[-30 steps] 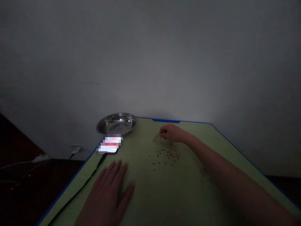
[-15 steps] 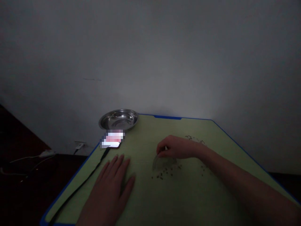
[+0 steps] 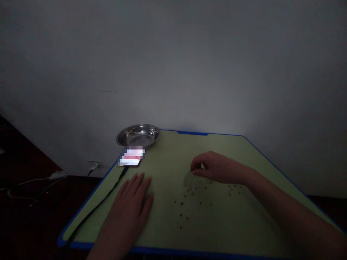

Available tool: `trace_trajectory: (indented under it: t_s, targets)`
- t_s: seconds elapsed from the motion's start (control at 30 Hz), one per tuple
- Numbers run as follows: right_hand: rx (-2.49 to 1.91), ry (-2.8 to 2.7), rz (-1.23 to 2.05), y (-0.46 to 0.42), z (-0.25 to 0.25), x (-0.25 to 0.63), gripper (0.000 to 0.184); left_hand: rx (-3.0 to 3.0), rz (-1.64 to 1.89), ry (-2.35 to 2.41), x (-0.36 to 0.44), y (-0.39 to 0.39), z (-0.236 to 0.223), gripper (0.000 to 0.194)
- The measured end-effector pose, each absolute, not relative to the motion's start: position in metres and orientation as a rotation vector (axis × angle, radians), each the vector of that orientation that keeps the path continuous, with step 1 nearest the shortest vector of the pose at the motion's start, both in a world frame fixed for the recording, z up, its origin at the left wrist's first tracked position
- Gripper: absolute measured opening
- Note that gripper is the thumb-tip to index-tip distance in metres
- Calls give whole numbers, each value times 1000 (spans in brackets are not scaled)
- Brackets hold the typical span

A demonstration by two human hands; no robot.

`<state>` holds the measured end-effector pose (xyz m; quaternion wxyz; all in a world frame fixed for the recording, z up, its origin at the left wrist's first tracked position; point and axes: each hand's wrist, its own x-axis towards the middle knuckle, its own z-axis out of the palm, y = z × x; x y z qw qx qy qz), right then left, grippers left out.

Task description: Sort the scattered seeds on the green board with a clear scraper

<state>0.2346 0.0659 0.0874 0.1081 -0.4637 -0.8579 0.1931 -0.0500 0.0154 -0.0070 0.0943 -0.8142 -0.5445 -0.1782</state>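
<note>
Right hand (image 3: 213, 167) shifted rightward, pinching one clear vessel (image 3: 188, 179); left hand (image 3: 130, 207) spread; one basin (image 3: 138, 140).

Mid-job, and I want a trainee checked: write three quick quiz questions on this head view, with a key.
1. True or false: the left hand lies spread on the green tabletop, apart from the lit device.
2. Near the scattered dark bits, what does the right hand pinch? A) a black cord; B) a clear rounded object; C) a white plug.
3. Name the item standing just behind the lit device, at the far left of the tabletop.

Key: 1. True. 2. B. 3. The metal bowl.
</note>
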Motion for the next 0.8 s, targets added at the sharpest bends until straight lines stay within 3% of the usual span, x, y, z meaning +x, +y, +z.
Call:
trace_trajectory:
  t_s: [0.37,0.8]
  targets:
    - [-1522,-2482,594,44,67,276,14,-2424,-548,-1651,-48,16,-8,51]
    - [-1376,-2510,516,51,58,220,12,-2421,-582,-1618,-51,17,-13,51]
